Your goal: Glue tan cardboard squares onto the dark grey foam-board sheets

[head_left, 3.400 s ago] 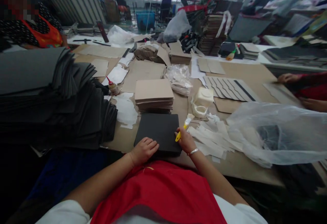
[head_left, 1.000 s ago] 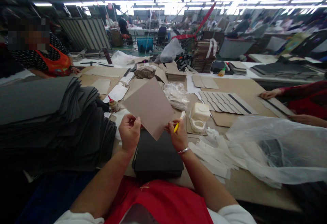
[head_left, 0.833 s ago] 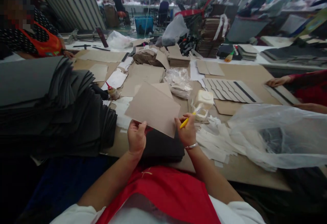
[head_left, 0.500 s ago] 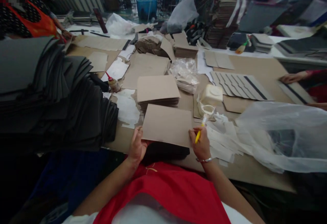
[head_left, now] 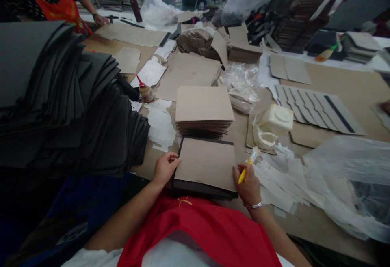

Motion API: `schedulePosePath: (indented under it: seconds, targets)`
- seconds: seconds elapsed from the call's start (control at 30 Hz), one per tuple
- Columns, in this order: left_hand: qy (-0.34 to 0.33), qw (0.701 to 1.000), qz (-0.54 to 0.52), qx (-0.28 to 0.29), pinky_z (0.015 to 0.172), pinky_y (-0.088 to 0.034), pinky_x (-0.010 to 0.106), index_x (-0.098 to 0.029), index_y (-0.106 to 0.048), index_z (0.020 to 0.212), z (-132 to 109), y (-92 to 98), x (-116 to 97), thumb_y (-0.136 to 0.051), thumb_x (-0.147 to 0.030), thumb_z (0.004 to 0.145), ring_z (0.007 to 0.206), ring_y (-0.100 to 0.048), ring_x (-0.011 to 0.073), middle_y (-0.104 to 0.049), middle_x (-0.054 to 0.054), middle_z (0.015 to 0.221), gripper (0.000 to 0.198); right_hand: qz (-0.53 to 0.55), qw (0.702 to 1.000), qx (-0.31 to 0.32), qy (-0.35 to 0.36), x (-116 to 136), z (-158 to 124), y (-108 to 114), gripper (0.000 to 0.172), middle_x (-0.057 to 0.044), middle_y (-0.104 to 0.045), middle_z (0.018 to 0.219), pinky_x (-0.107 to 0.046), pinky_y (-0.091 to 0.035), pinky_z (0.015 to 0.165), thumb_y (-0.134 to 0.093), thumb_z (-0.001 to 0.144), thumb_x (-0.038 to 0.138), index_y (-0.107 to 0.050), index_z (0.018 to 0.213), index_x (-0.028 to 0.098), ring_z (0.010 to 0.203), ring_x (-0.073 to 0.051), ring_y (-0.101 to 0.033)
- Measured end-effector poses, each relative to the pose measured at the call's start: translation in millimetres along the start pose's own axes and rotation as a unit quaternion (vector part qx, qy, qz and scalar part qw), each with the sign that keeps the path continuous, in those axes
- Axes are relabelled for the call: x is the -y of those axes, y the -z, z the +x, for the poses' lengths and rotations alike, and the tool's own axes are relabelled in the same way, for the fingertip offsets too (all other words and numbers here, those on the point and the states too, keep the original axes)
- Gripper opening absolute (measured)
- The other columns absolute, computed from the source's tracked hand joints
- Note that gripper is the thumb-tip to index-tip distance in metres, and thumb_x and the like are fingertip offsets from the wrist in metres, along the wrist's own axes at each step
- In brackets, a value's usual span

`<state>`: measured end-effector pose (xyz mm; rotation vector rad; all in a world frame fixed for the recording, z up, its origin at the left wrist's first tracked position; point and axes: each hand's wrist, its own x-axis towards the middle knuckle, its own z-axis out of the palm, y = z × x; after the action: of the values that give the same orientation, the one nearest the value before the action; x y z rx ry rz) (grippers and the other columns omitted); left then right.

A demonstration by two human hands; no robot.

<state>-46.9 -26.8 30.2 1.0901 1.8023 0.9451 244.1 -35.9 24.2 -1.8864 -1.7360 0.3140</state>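
Observation:
A tan cardboard sheet (head_left: 205, 163) lies on a pile of black sheets (head_left: 201, 189) in front of me, with black borders showing at its top, left and front. My left hand (head_left: 166, 169) is at the sheet's left edge, fingers closed and pinching that edge. At the right edge is my right hand (head_left: 248, 186), wrapped round a yellow-handled brush (head_left: 243, 175) while its fingers touch the sheet. Just beyond is a stack of tan cardboard sheets (head_left: 204, 104). An off-white plastic container (head_left: 277, 119) with a cut opening stands beyond the right hand.
Tall piles of black sheets (head_left: 100, 125) rise at the left, near a red-tipped glue bottle (head_left: 145, 90). Paper scraps (head_left: 280, 181) and a clear plastic bag (head_left: 344, 181) lie right. Notched grey strips (head_left: 317, 106) are farther back. A co-worker's hand (head_left: 100, 18) is at the far left.
The tan sheet has come down from a raised, tilted position onto the black pile. Both hands lowered with it, and the left has shifted to its side edge. The view has turned and tilted down.

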Motion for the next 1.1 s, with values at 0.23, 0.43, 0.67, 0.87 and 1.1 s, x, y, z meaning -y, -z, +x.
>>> schedulePosePath:
  seconds: [0.23, 0.43, 0.67, 0.87, 1.1]
  targets:
    - [0.006, 1.0, 0.025, 0.017, 0.058, -0.047, 0.024, -0.016, -0.065, 0.081, 6.4, -0.7, 6.7, -0.065, -0.038, 0.067, 0.063, -0.063, 0.0153, -0.067, 0.002, 0.068, 0.026, -0.021, 1.0, 0.003, 0.01, -7.0, 2.7, -9.4, 0.028, -0.007, -0.063, 0.074, -0.029, -0.041, 0.052, -0.041, 0.085, 0.046, -0.049, 0.092, 0.019, 0.056, -0.019, -0.059]
    - [-0.004, 0.995, 0.089, 0.039, 0.06, -0.047, 0.026, -0.018, -0.065, 0.08, 6.5, 1.5, 1.5, -0.063, -0.041, 0.066, 0.065, -0.063, 0.0174, -0.068, 0.002, 0.069, 0.027, -0.041, 0.999, 0.025, 0.004, -6.7, 4.8, -7.8, 0.023, -0.007, -0.063, 0.073, -0.029, -0.041, 0.051, -0.042, 0.086, 0.039, -0.049, 0.093, 0.018, 0.055, -0.019, -0.059]
    - [-0.012, 0.985, 0.166, 0.052, 0.06, -0.047, 0.026, -0.022, -0.064, 0.079, 5.9, 1.1, -7.5, -0.059, -0.047, 0.067, 0.064, -0.063, 0.0183, -0.068, 0.001, 0.068, 0.028, -0.034, 0.998, 0.044, -0.005, -6.5, 6.8, -5.7, 0.015, -0.003, -0.06, 0.065, -0.027, -0.04, 0.05, -0.043, 0.087, 0.031, -0.049, 0.093, 0.019, 0.057, -0.018, -0.06]
    - [0.001, 0.983, 0.176, 0.057, 0.059, -0.046, 0.025, -0.021, -0.063, 0.08, 6.1, -0.3, -7.4, -0.058, -0.047, 0.066, 0.066, -0.063, 0.0183, -0.067, 0.001, 0.069, 0.03, -0.051, 0.995, 0.081, -0.039, -2.5, 8.1, -3.6, 0.014, -0.004, -0.061, 0.067, -0.025, -0.037, 0.051, -0.047, 0.086, 0.028, -0.049, 0.095, 0.017, 0.057, -0.018, -0.06]
    - [-0.021, 0.979, 0.187, 0.077, 0.061, -0.045, 0.026, -0.019, -0.063, 0.083, 13.8, 1.4, 3.4, -0.058, -0.047, 0.069, 0.067, -0.063, 0.0178, -0.066, 0.001, 0.07, 0.032, -0.094, 0.986, 0.126, -0.061, 8.9, 14.3, 0.7, 0.014, -0.004, -0.062, 0.068, -0.024, -0.032, 0.051, -0.049, 0.086, 0.026, -0.05, 0.096, 0.017, 0.058, -0.017, -0.058]
